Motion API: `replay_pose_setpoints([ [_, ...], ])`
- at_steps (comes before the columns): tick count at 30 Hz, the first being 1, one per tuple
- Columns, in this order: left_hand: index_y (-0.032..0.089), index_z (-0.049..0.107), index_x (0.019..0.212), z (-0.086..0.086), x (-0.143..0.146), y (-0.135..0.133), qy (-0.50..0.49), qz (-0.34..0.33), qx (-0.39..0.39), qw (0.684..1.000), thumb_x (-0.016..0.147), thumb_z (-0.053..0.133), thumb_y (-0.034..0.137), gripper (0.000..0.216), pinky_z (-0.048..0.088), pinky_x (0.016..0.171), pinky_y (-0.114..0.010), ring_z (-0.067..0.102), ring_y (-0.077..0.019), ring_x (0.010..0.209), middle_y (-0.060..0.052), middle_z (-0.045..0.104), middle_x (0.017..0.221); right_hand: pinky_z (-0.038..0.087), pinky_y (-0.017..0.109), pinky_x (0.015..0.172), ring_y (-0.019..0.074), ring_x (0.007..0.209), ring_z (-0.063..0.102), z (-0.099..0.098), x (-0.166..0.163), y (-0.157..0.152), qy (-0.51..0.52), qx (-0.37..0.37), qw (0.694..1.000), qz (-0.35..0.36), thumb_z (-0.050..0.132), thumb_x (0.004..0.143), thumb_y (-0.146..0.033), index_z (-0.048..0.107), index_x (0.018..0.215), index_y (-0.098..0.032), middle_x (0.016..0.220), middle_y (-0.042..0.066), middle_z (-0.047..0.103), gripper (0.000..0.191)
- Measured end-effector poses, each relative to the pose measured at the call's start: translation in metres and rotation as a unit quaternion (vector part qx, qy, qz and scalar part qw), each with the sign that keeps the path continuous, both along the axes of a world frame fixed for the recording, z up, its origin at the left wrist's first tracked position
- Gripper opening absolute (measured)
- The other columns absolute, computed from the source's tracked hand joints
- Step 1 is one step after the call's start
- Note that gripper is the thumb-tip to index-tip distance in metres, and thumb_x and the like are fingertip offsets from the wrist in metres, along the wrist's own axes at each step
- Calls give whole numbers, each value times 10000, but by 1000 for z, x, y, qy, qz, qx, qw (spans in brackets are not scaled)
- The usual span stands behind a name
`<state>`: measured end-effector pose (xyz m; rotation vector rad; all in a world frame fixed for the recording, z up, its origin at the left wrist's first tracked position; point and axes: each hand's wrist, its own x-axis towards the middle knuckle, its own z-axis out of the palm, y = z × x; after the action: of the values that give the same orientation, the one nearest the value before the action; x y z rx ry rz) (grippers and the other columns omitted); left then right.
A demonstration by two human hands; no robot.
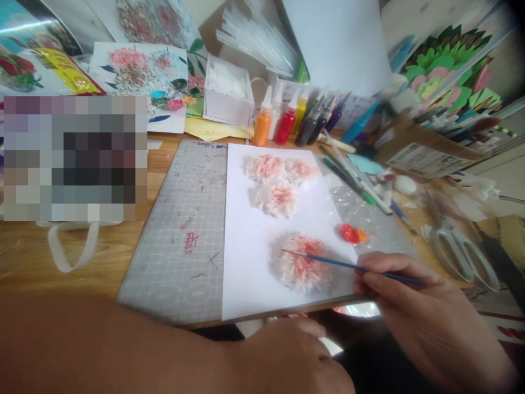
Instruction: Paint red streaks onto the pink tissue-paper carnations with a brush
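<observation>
- I see a crowded corner: a brown wooden surface (24,257) runs underneath everything, and a pixelated patch hides part of its left side.
- A grey gridded cutting mat (164,246) lies on it, with a white rectangular sheet of paper (250,273) on top.
- At the back right I have an open brown cardboard box (426,156) with brushes sticking out; at the back left stands a painted floral paper sheet (139,93).
- A small white box of fluffy white material (229,104) sits behind the mat, beside a row of plastic bottles, orange (262,127) and red (286,126) among them.
- My right hand (422,306) is closed in a pinch around a brush; my left hand (295,355) is back-up at the near edge, its fingers mostly hidden, so I cannot tell its grip.
- Grey-handled scissors (463,249) lie right of the mat, near that right hand.
- The slim blue-handled paintbrush (340,262) points left, its long axis nearly crosswise, dipping slightly rightward; its tip is over the nearest ruffled white-and-coral flower (303,273). I can't tell whether they touch.
- Three similar flowers (279,198) cluster farther up the paper.
- Just beyond the fingers, red paint (349,233) adjoins smaller orange paint (361,236) on clear plastic.
</observation>
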<state>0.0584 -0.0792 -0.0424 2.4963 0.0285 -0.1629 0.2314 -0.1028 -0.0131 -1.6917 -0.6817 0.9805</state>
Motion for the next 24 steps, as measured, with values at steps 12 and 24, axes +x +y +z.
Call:
replay_pose_setpoints([
  [12,110,729,1004,-1,-1,1,-6,-16,-3,1000,1020,538,289,262,552,1008,-345,746,-171,907,-79,793,1016,569,143,593,144,745,712,-6,6,-2,-63,61,995,39,934,508,-363,735,590,-242,859,46,753,247],
  [24,131,712,961,-26,-8,-9,-117,36,-11,992,1021,533,320,266,557,1003,-336,734,-162,850,-46,790,902,601,195,671,177,788,736,13,30,-6,-168,115,978,54,891,569,-395,750,686,-284,825,38,755,215],
])
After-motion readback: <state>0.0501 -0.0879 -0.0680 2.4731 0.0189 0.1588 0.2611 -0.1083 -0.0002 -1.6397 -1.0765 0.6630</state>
